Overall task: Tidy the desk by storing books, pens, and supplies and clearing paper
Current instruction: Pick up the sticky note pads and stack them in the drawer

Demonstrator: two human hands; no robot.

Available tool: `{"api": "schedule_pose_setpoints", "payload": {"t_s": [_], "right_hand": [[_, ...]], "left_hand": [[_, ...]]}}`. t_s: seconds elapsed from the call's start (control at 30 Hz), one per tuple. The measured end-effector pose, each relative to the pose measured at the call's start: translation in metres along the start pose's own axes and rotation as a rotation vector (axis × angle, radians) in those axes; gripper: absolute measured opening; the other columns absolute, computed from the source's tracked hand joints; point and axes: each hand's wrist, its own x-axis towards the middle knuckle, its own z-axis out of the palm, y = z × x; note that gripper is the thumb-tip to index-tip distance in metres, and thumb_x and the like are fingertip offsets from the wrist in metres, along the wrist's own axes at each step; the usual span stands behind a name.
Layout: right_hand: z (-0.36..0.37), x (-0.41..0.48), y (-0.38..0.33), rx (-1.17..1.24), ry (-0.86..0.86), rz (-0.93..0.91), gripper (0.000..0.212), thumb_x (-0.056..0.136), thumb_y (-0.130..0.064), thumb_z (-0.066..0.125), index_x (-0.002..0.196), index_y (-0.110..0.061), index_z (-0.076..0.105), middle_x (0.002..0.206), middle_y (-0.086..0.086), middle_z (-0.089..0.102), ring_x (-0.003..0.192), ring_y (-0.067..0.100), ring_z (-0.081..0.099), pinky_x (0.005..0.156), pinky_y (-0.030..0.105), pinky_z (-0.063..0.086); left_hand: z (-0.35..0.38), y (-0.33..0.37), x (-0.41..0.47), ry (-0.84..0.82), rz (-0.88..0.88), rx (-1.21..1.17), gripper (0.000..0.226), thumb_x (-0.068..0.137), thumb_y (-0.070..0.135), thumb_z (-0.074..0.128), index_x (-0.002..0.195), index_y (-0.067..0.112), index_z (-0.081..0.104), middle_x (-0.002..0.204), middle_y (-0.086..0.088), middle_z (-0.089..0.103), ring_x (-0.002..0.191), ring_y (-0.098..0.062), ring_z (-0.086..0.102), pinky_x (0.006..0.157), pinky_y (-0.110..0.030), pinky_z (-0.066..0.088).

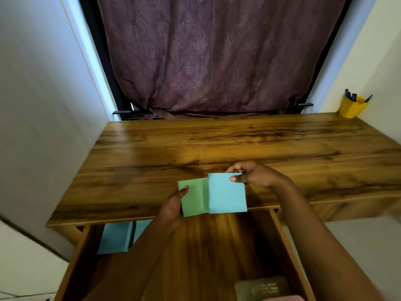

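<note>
My left hand (173, 208) grips a green square paper pad (192, 197) by its left edge, thumb on top. My right hand (251, 173) pinches the top right corner of a light blue square paper pad (226, 194), which overlaps the green one's right side. Both pads hover over the front edge of the wooden desk (217, 144), above the open drawer (206, 246). Light blue books or pads (115, 237) lie in the drawer's back left corner, partly hidden under the desk top.
A yellow pen holder (352, 107) with blue pens stands at the desk's far right corner. A greenish object (263, 287) lies at the drawer's front right. Walls close in on the left and right; a purple curtain (217, 57) hangs behind the desk.
</note>
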Motion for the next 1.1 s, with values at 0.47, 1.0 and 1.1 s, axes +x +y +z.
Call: {"api": "schedule_pose_setpoints", "payload": {"t_s": [0.47,1.0,1.1], "right_hand": [[0.195,-0.015,-0.044,-0.082,0.408,-0.012,0.028,0.08,-0.018,0.072,0.107,-0.014,0.065,0.103,-0.006,0.061,0.095,0.012,0.057,0.078,0.025,0.045],[0.227,0.006,-0.039,0.073,0.502,0.093,0.022,0.091,-0.014,0.059,0.113,-0.015,0.06,0.117,0.0,0.065,0.105,0.014,0.061,0.084,0.033,0.053],[0.216,0.017,-0.037,0.076,0.533,0.046,0.009,0.087,-0.016,0.065,0.088,-0.022,0.059,0.099,0.001,0.068,0.094,0.015,0.065,0.079,0.038,0.056]], "left_hand": [[-0.109,-0.01,-0.093,-0.084,0.047,0.069,0.014,0.091,0.015,0.058,0.104,0.012,0.061,0.096,-0.008,0.069,0.084,-0.025,0.067,0.072,-0.038,0.057],[-0.12,0.018,-0.053,0.079,0.31,0.422,0.04,0.094,0.029,0.054,0.131,0.013,0.046,0.113,-0.005,0.06,0.082,-0.01,0.058,0.058,-0.019,0.045],[-0.124,0.022,-0.045,0.072,0.49,0.438,0.037,0.091,0.016,0.061,0.126,0.014,0.051,0.111,0.0,0.066,0.089,-0.006,0.065,0.066,-0.016,0.054]]}}
